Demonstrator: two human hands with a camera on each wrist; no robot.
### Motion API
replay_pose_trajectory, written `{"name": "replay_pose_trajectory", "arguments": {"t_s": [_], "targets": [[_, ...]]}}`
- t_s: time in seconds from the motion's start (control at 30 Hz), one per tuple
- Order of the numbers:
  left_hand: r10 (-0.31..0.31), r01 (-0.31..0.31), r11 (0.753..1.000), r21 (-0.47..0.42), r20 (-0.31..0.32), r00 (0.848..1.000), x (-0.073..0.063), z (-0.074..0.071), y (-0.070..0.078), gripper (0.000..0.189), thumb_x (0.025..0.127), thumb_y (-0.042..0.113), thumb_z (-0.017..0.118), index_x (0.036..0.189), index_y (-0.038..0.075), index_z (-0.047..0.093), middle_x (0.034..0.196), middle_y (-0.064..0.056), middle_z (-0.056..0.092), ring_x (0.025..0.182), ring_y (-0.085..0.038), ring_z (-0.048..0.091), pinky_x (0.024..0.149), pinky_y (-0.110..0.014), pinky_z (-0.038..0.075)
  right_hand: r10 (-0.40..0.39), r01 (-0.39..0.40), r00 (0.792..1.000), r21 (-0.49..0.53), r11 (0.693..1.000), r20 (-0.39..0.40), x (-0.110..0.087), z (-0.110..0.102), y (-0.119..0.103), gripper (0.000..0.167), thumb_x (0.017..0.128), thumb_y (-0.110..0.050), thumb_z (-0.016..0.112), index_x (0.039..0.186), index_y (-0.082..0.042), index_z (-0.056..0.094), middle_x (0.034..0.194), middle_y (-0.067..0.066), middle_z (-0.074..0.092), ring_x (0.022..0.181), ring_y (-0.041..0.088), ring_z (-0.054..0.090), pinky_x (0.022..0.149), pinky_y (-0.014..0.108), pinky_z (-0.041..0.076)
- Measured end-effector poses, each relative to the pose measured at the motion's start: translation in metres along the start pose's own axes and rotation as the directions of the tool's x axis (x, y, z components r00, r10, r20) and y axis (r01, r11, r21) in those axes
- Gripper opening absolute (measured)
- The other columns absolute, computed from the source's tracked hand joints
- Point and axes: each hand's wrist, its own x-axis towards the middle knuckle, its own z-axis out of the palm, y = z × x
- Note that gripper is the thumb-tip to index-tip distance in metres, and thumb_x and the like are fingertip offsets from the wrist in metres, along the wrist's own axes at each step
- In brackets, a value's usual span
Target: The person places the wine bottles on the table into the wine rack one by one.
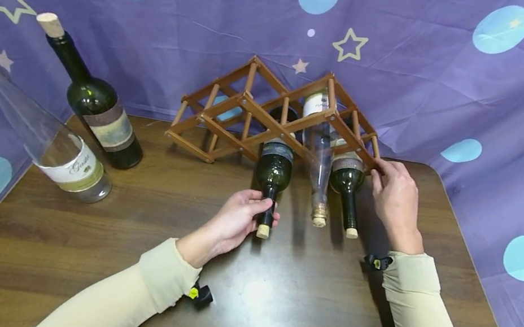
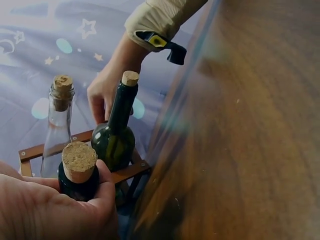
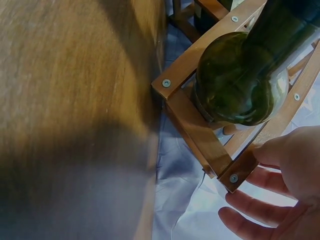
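My left hand (image 1: 237,220) grips the neck of a dark green wine bottle (image 1: 274,171), which lies in the wooden wine rack (image 1: 283,132) with its corked end toward me. The left wrist view shows that bottle's cork (image 2: 80,159) close up, with thumb and fingers around the neck just below. At the rack's right end, my right hand (image 1: 395,199) pinches the frame, thumb on the near side. Beside it in the rack lie another green bottle (image 1: 348,177) and a clear bottle (image 1: 321,167), both corked. The right wrist view shows the right hand (image 3: 295,180) touching the rack's corner.
On the left of the wooden table (image 1: 124,256) stand a corked dark green bottle (image 1: 94,102) and a corked clear bottle (image 1: 66,167). A purple cloth (image 1: 225,3) with stars and blue spots hangs behind the rack and along both sides.
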Motion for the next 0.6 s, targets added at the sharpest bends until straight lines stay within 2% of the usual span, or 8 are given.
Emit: {"name": "replay_pose_trajectory", "arguments": {"t_s": [0.27, 0.5, 0.6], "targets": [[0.016, -0.016, 1.000, -0.013, -0.007, 1.000, 0.011, 0.001, 0.004, 0.027, 0.108, 0.002, 0.054, 0.130, -0.014, 0.051, 0.114, -0.022, 0.063, 0.091, -0.023, 0.071, 0.084, -0.036, 0.062, -0.003, 0.003, 1.000, -0.004, 1.000, -0.009, -0.001, 0.000, 0.001, 0.028, 0.100, -0.004, 0.070, 0.127, 0.001, 0.074, 0.116, 0.021, 0.071, 0.101, 0.045, 0.069, 0.086, 0.064, 0.052], [0.018, -0.018, 1.000, -0.025, -0.006, 1.000, 0.018, 0.002, 0.007, 0.028, 0.109, 0.002, 0.052, 0.130, -0.016, 0.051, 0.118, -0.026, 0.061, 0.088, -0.022, 0.072, 0.081, -0.034, 0.063, 0.001, -0.001, 1.000, -0.007, 1.000, -0.008, -0.001, 0.000, 0.002, 0.028, 0.100, -0.004, 0.069, 0.128, 0.000, 0.074, 0.116, 0.021, 0.071, 0.100, 0.044, 0.069, 0.085, 0.064, 0.053], [0.021, -0.021, 0.999, -0.031, -0.004, 1.000, 0.019, 0.002, 0.007, 0.030, 0.109, 0.002, 0.052, 0.132, -0.018, 0.049, 0.116, -0.024, 0.062, 0.087, -0.021, 0.072, 0.080, -0.033, 0.063, 0.004, -0.004, 1.000, -0.009, 1.000, -0.004, -0.001, 0.001, 0.001, 0.028, 0.100, -0.005, 0.069, 0.128, 0.000, 0.074, 0.116, 0.020, 0.071, 0.100, 0.044, 0.069, 0.085, 0.064, 0.052]]}}
